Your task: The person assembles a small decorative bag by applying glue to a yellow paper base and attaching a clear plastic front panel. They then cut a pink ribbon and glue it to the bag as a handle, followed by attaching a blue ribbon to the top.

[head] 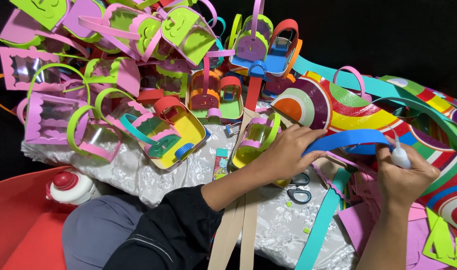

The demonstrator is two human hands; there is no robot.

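Note:
My left hand [287,152] rests on a small foam basket [253,142] with a clear window and pinches one end of a curved blue foam strip [351,140]. My right hand [406,175] grips a small white glue bottle [399,152], its thin nozzle pointing up at the strip's other end. The strip arches between both hands.
A big heap of finished foam baskets [138,75] in pink, green, yellow and orange fills the upper left. Scissors [299,189] lie below my left hand. A teal strip [321,225], beige strips [238,230], pink sheets [373,220], a rainbow-patterned bag [348,107] and a red-capped bottle [68,186] surround me.

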